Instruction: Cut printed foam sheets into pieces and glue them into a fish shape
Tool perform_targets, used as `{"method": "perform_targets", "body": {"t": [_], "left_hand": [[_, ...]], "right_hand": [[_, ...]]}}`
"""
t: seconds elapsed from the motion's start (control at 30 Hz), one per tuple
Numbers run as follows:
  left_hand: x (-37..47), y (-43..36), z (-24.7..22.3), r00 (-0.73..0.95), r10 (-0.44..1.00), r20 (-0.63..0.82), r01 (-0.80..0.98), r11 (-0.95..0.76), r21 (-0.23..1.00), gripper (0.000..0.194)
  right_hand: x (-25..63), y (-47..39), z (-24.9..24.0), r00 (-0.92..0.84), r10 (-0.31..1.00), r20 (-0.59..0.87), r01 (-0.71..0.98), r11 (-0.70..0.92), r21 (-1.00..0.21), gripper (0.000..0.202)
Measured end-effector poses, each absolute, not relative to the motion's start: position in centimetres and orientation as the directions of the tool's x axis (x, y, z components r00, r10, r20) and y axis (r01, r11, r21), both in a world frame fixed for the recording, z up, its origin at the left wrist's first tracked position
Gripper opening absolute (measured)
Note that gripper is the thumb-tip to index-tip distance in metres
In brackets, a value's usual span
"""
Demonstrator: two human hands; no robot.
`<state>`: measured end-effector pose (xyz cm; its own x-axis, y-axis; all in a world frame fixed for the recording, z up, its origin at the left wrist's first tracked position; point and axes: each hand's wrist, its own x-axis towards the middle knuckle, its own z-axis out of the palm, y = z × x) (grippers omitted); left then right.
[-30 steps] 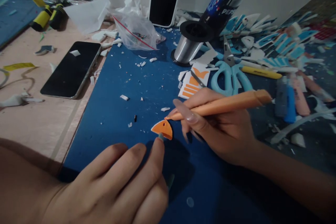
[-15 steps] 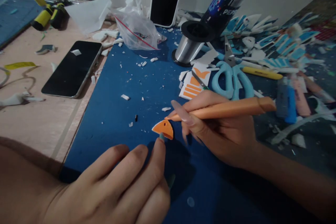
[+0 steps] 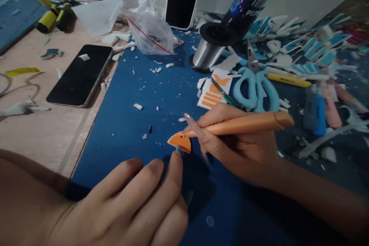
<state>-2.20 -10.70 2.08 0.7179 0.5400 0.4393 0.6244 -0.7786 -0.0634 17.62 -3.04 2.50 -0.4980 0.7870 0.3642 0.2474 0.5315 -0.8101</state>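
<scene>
A small orange piece (image 3: pixel 184 143) with a white edge and a dark hole near its top lies on the blue mat (image 3: pixel 115 138). The index fingertip of my left hand (image 3: pixel 138 203) presses on its lower edge; the other fingers are bent and lie close together. My right hand (image 3: pixel 239 146) grips an orange pen-like tool (image 3: pixel 242 123), its tip at the top of the piece beside the hole. What the tip touches exactly is too small to tell.
Light-blue scissors (image 3: pixel 271 92), green-handled tweezers and a white sheet with orange shapes (image 3: pixel 211 90) lie just beyond my right hand. A wire spool (image 3: pixel 207 52) and a Pepsi can (image 3: pixel 253 0) stand behind. A phone (image 3: pixel 80 75) lies left; foam scraps are scattered around.
My right hand has shifted slightly down, and the pen-like tool has tilted flatter, its tip moving down onto the orange piece near the hole. My left hand has stayed almost still.
</scene>
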Motion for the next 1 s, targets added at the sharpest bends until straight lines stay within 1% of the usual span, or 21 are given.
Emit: {"method": "perform_targets", "body": {"t": [0.07, 0.17, 0.23, 0.3, 0.37, 0.43, 0.5, 0.63, 0.73, 0.8, 0.87, 0.93, 1.0], "left_hand": [[-2.23, -10.68, 2.11, 0.724, 0.531, 0.44, 0.616, -0.785, -0.065, 0.011], [-2.21, -10.63, 2.26, 0.728, 0.538, 0.425, 0.615, -0.786, -0.057, 0.01], [-2.18, -10.63, 2.33, 0.731, 0.537, 0.422, 0.611, -0.79, -0.054, 0.01], [-2.19, -10.67, 2.31, 0.731, 0.53, 0.431, 0.608, -0.792, -0.056, 0.011], [-2.26, -10.73, 2.22, 0.73, 0.527, 0.434, 0.608, -0.791, -0.063, 0.011], [-2.37, -10.76, 2.14, 0.726, 0.53, 0.438, 0.613, -0.787, -0.065, 0.011], [-2.44, -10.71, 2.13, 0.722, 0.532, 0.443, 0.616, -0.785, -0.06, 0.01], [-2.36, -10.48, 2.32, 0.725, 0.548, 0.416, 0.622, -0.781, -0.055, 0.011], [-2.24, -10.4, 2.45, 0.742, 0.521, 0.422, 0.604, -0.793, -0.082, 0.012], [-2.21, -10.43, 2.46, 0.741, 0.517, 0.429, 0.607, -0.789, -0.097, 0.012], [-2.21, -10.47, 2.44, 0.74, 0.528, 0.417, 0.614, -0.783, -0.099, 0.011], [-2.22, -10.5, 2.41, 0.741, 0.517, 0.429, 0.61, -0.786, -0.106, 0.012], [-2.22, -10.53, 2.4, 0.736, 0.514, 0.441, 0.612, -0.784, -0.108, 0.011]], "right_hand": [[17.63, -3.0, 2.49, -0.468, 0.796, 0.383, 0.251, 0.535, -0.806, 0.02], [17.59, -3.1, 2.51, -0.513, 0.781, 0.356, 0.199, 0.512, -0.835, 0.015], [17.53, -3.25, 2.52, -0.498, 0.794, 0.348, 0.237, 0.511, -0.826, 0.014], [17.49, -3.41, 2.53, -0.441, 0.825, 0.353, 0.289, 0.503, -0.814, 0.015], [17.48, -3.52, 2.54, -0.413, 0.841, 0.35, 0.282, 0.483, -0.829, 0.015], [17.5, -3.53, 2.55, -0.461, 0.818, 0.344, 0.239, 0.488, -0.84, 0.015], [17.55, -3.46, 2.53, -0.489, 0.799, 0.349, 0.234, 0.506, -0.83, 0.015], [17.66, -3.3, 2.44, -0.437, 0.826, 0.355, 0.254, 0.492, -0.833, 0.019], [17.64, -3.26, 2.47, -0.488, 0.795, 0.36, 0.229, 0.515, -0.826, 0.016], [17.59, -3.3, 2.52, -0.49, 0.792, 0.363, 0.26, 0.53, -0.807, 0.016], [17.56, -3.35, 2.55, -0.45, 0.814, 0.367, 0.283, 0.52, -0.806, 0.017], [17.55, -3.38, 2.53, -0.437, 0.821, 0.367, 0.245, 0.501, -0.83, 0.017], [17.53, -3.33, 2.49, -0.486, 0.795, 0.362, 0.18, 0.497, -0.849, 0.014]]}}
